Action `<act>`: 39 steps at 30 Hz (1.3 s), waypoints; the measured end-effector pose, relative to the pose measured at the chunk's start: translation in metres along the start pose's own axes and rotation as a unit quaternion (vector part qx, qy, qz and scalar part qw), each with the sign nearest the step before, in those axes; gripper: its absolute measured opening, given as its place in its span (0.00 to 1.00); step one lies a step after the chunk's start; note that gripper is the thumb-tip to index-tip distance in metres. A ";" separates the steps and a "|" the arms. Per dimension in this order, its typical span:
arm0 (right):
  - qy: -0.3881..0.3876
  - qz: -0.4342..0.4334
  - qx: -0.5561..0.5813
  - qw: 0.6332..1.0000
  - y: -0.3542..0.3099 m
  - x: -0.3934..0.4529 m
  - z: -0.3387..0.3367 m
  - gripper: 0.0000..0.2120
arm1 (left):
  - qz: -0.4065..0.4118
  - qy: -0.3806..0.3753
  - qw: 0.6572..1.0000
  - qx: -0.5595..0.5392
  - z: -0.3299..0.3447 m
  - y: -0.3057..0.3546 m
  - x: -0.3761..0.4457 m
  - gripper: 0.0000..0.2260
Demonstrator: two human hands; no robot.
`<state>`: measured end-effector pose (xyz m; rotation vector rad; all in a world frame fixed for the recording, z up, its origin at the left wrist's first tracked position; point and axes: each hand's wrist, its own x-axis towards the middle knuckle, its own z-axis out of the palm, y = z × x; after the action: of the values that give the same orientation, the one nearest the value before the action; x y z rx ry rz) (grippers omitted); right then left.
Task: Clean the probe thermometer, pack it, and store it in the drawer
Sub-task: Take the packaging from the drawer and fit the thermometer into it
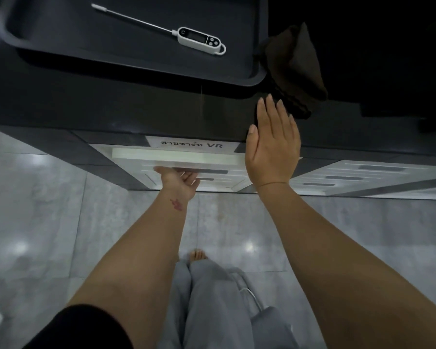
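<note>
Two hands of ours show in the head view, reaching from below toward a dark worktop (136, 107). Our left hand (180, 183) is turned palm up under the white handle (176, 157) of the top drawer (186, 170), its fingers curled up behind the handle in a grip on it. Our right hand (272, 144) hovers flat over the worktop edge, fingers straight and close together, holding nothing. We see the probe thermometer (186, 34) lying on a dark tray (252, 76) on the worktop, its metal probe pointing to the upper left, well apart from both hands. A dark brown cloth (297, 71) lies just right of the tray, near our right fingertips. A label (191, 143) sits above the drawer handle. Below are grey floor tiles (61, 222) and our grey trousers (212, 298).
</note>
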<state>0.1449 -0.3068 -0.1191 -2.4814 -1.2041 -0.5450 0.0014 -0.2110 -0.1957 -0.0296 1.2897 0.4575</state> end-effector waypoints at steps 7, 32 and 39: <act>-0.080 0.000 -0.008 0.997 -0.001 0.003 -0.013 0.25 | -0.011 0.013 1.000 -0.004 -0.042 -0.021 -0.031 0.34; -0.163 0.022 0.016 0.986 -0.008 0.001 -0.027 0.27 | 0.446 0.314 0.696 0.467 -0.127 -0.027 -0.078 0.26; -0.142 0.030 -0.001 0.989 -0.011 -0.001 -0.025 0.27 | 0.458 0.059 0.486 0.742 -0.085 -0.024 -0.057 0.27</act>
<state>0.1309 -0.3126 -0.0965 -2.6519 -1.2226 -0.1802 -0.0797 -0.2734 -0.1732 2.2496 1.3530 0.0391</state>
